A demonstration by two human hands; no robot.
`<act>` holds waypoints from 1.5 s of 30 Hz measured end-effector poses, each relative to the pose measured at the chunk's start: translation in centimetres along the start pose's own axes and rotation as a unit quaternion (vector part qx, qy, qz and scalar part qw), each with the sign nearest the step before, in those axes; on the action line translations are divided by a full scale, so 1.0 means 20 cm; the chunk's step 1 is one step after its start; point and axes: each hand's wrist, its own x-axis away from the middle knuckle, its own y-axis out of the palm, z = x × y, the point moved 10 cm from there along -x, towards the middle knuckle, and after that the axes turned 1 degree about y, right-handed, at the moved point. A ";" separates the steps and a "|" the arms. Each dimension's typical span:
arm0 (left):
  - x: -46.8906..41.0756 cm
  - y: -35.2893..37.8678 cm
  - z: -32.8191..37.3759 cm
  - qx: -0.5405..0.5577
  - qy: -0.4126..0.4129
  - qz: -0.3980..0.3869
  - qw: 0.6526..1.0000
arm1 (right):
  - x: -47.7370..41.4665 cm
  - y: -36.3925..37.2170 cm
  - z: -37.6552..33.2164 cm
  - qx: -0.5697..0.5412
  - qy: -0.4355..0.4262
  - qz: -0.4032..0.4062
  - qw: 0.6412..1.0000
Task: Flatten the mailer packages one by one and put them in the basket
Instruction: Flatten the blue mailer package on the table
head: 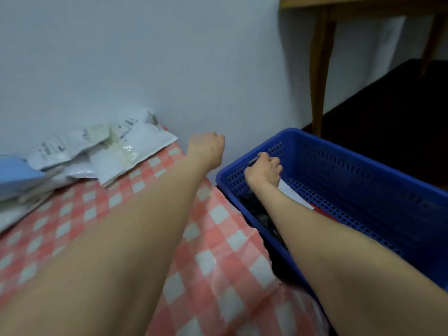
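Both bare forearms reach forward, the left the higher and longer in view. The left hand (206, 147) shows its back, wrist straight, fingers bent under and out of sight, so what they hold, if anything, cannot be told. The right hand (264, 169) is lower and to the right, knuckles up, fingers curled, pinching the thin grey edge of a mailer package (252, 162).

Basket (363, 175) mouth open; wall (169, 69) seemingly close behind.
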 end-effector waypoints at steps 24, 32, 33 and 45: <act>1.20 0.07 -1.43 0.117 -0.283 0.047 0.951 | 1.16 0.61 -1.41 0.046 -0.292 -0.160 0.942; 1.45 0.29 -1.99 0.255 -0.485 0.153 0.822 | 1.23 1.09 -1.60 -0.078 -0.238 -0.291 0.923; 1.47 0.32 -2.04 0.274 -0.504 0.159 0.803 | 1.23 1.15 -1.62 -0.101 -0.222 -0.309 0.919; 1.40 0.51 -2.21 0.396 -0.497 0.195 0.747 | 1.29 1.51 -1.67 -0.249 -0.106 -0.425 0.864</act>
